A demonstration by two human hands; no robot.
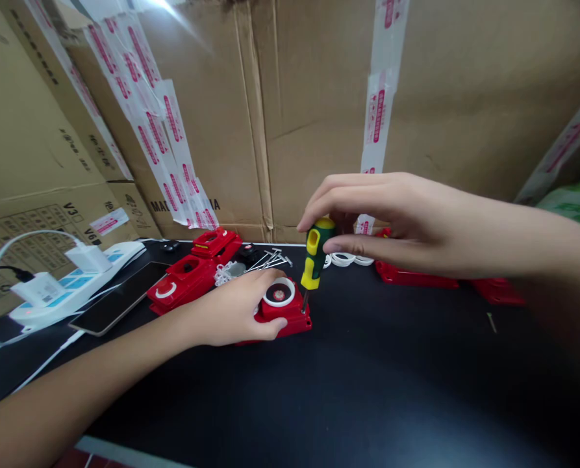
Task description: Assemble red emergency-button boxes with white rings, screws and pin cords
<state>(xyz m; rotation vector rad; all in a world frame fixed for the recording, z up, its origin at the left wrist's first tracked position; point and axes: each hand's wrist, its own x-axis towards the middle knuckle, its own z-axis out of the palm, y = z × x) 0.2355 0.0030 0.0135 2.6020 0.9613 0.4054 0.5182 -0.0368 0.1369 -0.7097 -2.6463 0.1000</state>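
My left hand [238, 309] grips a red plastic housing [297, 320] on the black tabletop, thumb along its near side. On top of that housing sits a white ring [278, 292] around a dark round centre. In my right hand [367, 218], a screwdriver [314, 257] with a green and yellow handle is held by the fingertips from above. Its shaft points down, slightly tilted, and the tip meets the housing's right corner, where a screw may sit; the exact contact is too small to tell.
More red housings [187, 279] stand at the left, with others [411, 276] at the right. Metal T-shaped pieces [273, 260] and white rings [343, 259] lie behind. A loose screw [491, 322] is at right. A phone [119, 299] and power strip [70, 292] occupy the left; cardboard [314, 117] rises behind.
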